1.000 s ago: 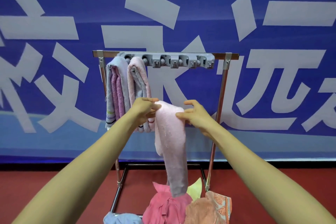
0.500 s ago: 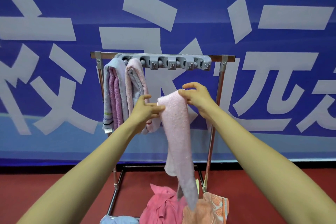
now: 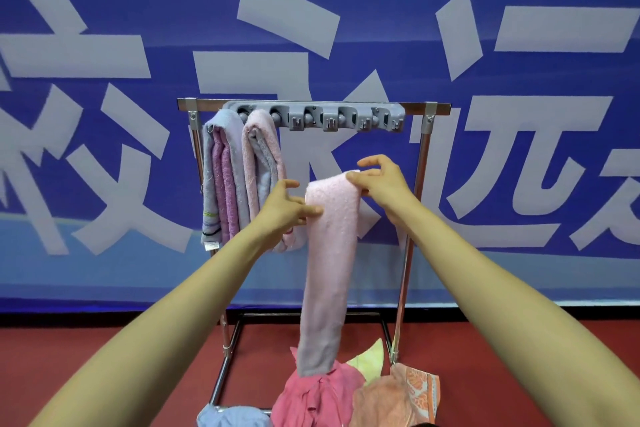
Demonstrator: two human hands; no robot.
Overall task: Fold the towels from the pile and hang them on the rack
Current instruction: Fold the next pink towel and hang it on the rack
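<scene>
– Over by the rack [image 3: 425,135], what are the hands doing?
– Both are on one pale pink towel [image 3: 332,253]. It's folded into a long, narrow strip and held up in front of the rack, lower than the top bar and just right of the two towels already hung.
– How are they holding it?
– The left hand [image 3: 287,208] pinches the strip's left edge a little under the top fold, thumb against fingertips. The right hand [image 3: 384,184] sits higher and pinches the upper right corner. Its thumb and forefinger are closed on the cloth and the other fingers arch loosely above.
– And the rest of the towel?
– It hangs straight down between the forearms. Its lower end reaches the pile [image 3: 346,395] on the red floor [image 3: 104,357]. I can't tell whether it touches.
– What's in that pile?
– A rose-pink towel [image 3: 311,399], an orange patterned towel [image 3: 398,399] to its right, a yellow towel [image 3: 370,357] peeking out behind, and a pale blue towel [image 3: 232,416] by the rack's foot.
– And on the rack?
– A lavender towel [image 3: 225,177] at the far left and a pink-and-grey towel [image 3: 259,166] pressed against it. Both hang from a grey hook strip [image 3: 346,120] along the top bar. Behind everything there's a blue banner [image 3: 346,10] with big pale characters.
</scene>
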